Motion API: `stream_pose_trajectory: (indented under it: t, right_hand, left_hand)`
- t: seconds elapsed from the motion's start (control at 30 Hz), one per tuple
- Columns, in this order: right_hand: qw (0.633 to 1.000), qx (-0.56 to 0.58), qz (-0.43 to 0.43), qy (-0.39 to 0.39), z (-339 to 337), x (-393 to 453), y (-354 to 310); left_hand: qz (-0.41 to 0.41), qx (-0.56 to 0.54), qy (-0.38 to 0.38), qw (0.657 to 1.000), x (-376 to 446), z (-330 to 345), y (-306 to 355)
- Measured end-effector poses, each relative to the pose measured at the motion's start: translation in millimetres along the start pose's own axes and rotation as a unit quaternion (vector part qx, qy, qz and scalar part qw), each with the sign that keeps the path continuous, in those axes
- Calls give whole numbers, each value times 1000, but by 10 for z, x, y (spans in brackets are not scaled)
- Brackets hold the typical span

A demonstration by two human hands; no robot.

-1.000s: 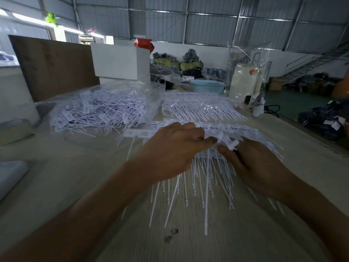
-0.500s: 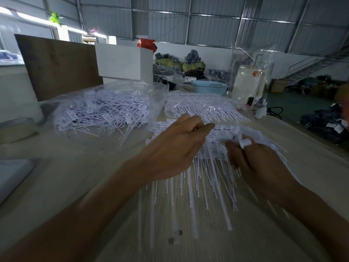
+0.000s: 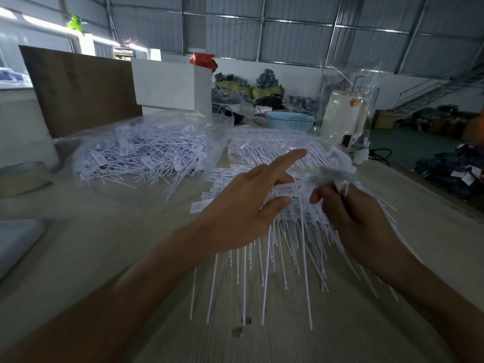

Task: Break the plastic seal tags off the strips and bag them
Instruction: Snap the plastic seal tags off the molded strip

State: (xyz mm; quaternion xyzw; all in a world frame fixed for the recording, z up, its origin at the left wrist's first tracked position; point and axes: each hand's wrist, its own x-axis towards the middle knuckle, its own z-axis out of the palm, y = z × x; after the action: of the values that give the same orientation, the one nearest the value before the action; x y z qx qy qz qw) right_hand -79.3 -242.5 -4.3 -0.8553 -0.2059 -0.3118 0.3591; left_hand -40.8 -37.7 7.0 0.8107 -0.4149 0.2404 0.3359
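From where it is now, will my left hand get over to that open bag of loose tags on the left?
Probably yes. The left hand is open and holds nothing, and only bare table lies between it and the bag, whose mouth faces it.

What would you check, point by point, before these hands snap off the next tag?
1. Right hand grips a bunch of seal tags: ok.
2. Left hand holding the strips: not ok, its fingers are spread, the forefinger pointing.
3. Strips lying on the table within reach: ok.
4. Clear bag of loose tags open toward the hands: ok.
5. Held tags fully broken off: cannot tell, blurred.
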Motion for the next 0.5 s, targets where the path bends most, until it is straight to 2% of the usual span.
stream_pose_trajectory:
  t: [0.2, 0.37, 0.5]
  right_hand:
    - [997, 41, 37, 60, -28, 15, -84]
    - [968, 206, 116, -81, 41, 20, -256]
    - [953, 252, 149, -83, 24, 12, -260]
  left_hand:
    - [-9, -58, 58, 997, 23, 44, 41]
    - [-16, -15, 76, 997, 36, 109, 125]
    - [3, 7, 44, 999, 38, 119, 124]
